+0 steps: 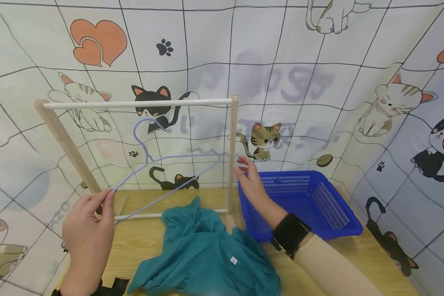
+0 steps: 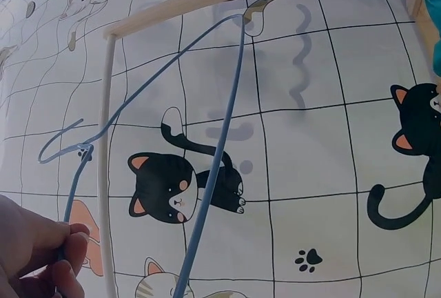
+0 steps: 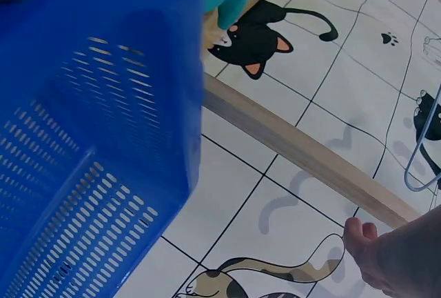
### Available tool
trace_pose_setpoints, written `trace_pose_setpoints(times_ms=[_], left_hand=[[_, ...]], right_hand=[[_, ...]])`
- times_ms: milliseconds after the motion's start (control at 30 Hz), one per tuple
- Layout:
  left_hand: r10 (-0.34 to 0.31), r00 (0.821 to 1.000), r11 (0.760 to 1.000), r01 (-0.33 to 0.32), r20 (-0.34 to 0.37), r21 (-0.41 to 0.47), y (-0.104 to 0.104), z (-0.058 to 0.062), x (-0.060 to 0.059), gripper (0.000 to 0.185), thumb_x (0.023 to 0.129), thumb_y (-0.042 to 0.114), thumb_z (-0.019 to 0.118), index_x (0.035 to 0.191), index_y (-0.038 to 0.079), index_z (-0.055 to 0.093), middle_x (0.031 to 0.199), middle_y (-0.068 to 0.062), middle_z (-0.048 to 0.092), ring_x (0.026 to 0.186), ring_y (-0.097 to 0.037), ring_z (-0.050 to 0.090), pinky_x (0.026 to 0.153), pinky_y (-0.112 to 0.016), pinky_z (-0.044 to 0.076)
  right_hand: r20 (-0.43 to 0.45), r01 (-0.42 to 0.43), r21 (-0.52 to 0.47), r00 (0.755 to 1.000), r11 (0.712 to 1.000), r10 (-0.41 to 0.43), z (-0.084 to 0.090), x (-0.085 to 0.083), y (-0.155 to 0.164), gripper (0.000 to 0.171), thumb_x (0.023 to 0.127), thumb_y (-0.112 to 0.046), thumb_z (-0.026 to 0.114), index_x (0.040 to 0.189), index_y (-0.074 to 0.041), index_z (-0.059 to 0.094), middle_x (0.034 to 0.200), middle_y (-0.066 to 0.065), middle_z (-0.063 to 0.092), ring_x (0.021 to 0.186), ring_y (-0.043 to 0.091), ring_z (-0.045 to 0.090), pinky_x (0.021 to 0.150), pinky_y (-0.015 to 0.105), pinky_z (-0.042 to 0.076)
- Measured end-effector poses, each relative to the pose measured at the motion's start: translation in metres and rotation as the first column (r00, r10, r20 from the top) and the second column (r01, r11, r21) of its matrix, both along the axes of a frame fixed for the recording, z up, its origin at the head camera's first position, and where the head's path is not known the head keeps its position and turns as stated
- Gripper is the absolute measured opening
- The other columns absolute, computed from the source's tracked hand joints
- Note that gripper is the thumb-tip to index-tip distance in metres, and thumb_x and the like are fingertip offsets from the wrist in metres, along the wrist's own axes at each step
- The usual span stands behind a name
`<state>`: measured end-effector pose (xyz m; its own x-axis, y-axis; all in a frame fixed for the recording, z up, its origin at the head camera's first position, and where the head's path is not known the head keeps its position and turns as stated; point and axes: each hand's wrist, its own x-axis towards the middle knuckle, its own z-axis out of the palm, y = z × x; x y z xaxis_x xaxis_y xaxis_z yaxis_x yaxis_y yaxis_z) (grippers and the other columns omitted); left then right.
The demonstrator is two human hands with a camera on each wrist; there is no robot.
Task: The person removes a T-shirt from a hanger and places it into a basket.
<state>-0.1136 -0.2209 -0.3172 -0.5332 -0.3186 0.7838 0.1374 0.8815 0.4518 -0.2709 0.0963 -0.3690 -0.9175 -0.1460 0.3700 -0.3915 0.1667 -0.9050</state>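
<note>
A yellowish wood-grained worktop [image 1: 133, 242] carries a wooden garment rack [image 1: 233, 144], standing toward the far edge; a blue perforated plastic basket [image 1: 318, 227] near the far right corner; and a crumpled teal garment [image 1: 203, 259] with a small white label [image 1: 234, 260], nearer the front edge.

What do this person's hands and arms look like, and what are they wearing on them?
Both the left hand and right hand are ordinary human hands without gloves. The right wrist wears a squarish black device on a dark band, beside a plain beige sleeve. A black strap shows at the left wrist; no left sleeve is in view.
</note>
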Motion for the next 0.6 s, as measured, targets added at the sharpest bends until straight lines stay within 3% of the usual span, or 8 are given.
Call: trace_pose_setpoints(times_ms=[167,333,467,600], left_hand=[[-0.004,1.000,1.000,0.004,-0.010,-0.011,0.003,0.003,-0.002,0.019,0.091,0.016,0.064,0.096,0.001,0.074,0.072,-0.007,0.061,0.063,-0.002,0.038,0.050,-0.019,0.024],[-0.002,1.000,1.000,0.002,0.002,-0.015,0.004,0.004,-0.003,0.018,0.091,0.016,0.064,0.096,0.001,0.074,0.072,-0.006,0.061,0.060,0.001,0.036,0.047,-0.019,0.024],[0.004,1.000,1.000,-0.004,0.011,-0.006,0.007,0.001,-0.005,0.018,0.091,0.017,0.064,0.095,0.003,0.075,0.072,-0.005,0.061,0.060,-0.003,0.039,0.047,-0.018,0.024],[0.000,1.000,1.000,0.000,0.008,-0.011,0.010,0.001,-0.009,0.019,0.091,0.018,0.063,0.097,0.003,0.075,0.072,-0.007,0.062,0.060,-0.013,0.044,0.049,-0.017,0.024]], right_hand=[[0.040,-0.012,-0.078,0.999,0.997,0.015,0.019,-0.012,-0.014,0.051,0.103,-0.028,0.038,0.147,-0.006,0.024,0.147,0.016,0.030,0.134,0.033,0.036,0.107,0.050,0.034],[0.065,0.028,-0.130,0.998,0.991,-0.019,0.039,-0.007,-0.023,0.042,0.103,-0.020,0.040,0.142,-0.004,0.037,0.140,0.016,0.040,0.128,0.031,0.043,0.103,0.048,0.038],[0.076,0.084,-0.139,0.994,0.987,-0.074,0.039,-0.006,-0.025,0.038,0.101,-0.016,0.044,0.136,-0.001,0.044,0.134,0.018,0.046,0.121,0.031,0.047,0.099,0.045,0.042],[0.058,0.090,-0.132,0.995,0.987,-0.083,0.029,-0.017,-0.022,0.039,0.101,-0.019,0.046,0.136,-0.002,0.045,0.134,0.017,0.048,0.119,0.030,0.048,0.099,0.045,0.043]])
